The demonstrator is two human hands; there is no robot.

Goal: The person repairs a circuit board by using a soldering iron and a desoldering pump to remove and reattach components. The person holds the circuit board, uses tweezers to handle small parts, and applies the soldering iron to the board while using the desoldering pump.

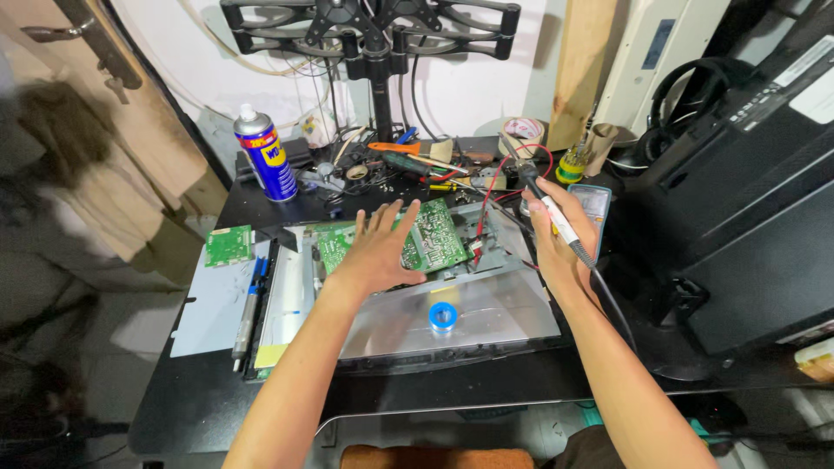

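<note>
Green circuit board [434, 236] half-hidden under left hand [380, 250].

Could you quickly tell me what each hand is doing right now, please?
Left hand: open, fingers spread, flat over the green circuit board.
Right hand: closed around the soldering iron, tip pointing away from the person.

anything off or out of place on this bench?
Mostly clutter. A small green board lies apart at the left edge, away from the opened panel. A blue solder spool sits loose on that panel. Left hand rests on the circuit board; right hand holds a soldering iron.
</note>
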